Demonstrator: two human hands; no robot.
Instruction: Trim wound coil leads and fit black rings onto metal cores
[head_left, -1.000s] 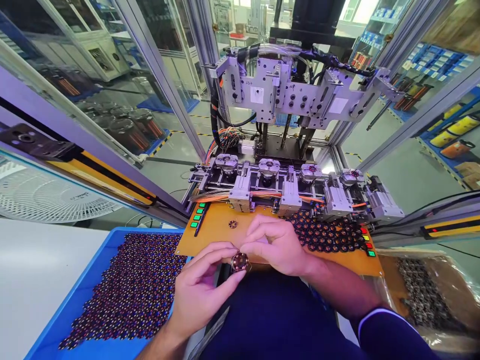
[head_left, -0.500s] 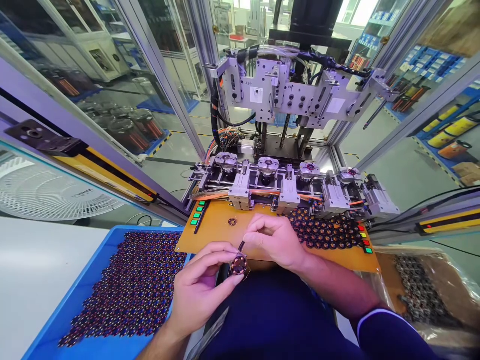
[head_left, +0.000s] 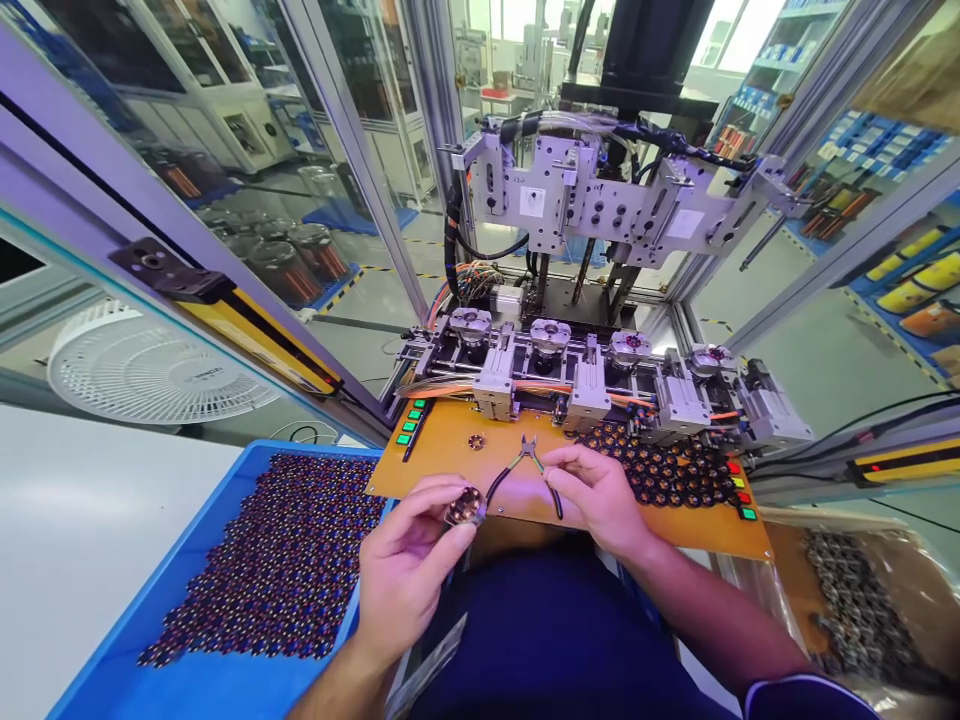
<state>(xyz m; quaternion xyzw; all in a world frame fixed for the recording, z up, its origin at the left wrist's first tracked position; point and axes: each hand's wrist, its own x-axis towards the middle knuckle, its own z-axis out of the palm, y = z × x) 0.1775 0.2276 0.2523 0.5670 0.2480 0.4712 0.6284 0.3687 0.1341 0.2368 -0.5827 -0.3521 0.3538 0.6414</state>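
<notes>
Slipping looks the likeliest trouble for the copper-wound ring (head_left: 466, 506), since the left hand (head_left: 405, 565) pinches it only by its rim, between thumb and fingers, in front of the counter (head_left: 431, 475); if that grip eased, it could drop toward the lap at six o'clock. Between one and two o'clock of it, the cutters (head_left: 528, 449) point away with their handles splayed. The right hand (head_left: 604, 505) has its thumb and fingers pinching just the right-hand handle, so the tool could swivel, and its free handle, which reaches close to the held ring, might knock the windings; scraped wire would be the cost. Whether a wire end sticks out of the ring is too small to tell, and so is whether the cutters rest on the counter. A careless sweep toward twelve o'clock could shove the loose ring (head_left: 476, 442), and one toward three o'clock could disorder the packed rings (head_left: 667, 472). At about eight o'clock, the blue tray (head_left: 225, 685) lies near the left forearm, where a dragging sleeve or elbow might upset its rows.
</notes>
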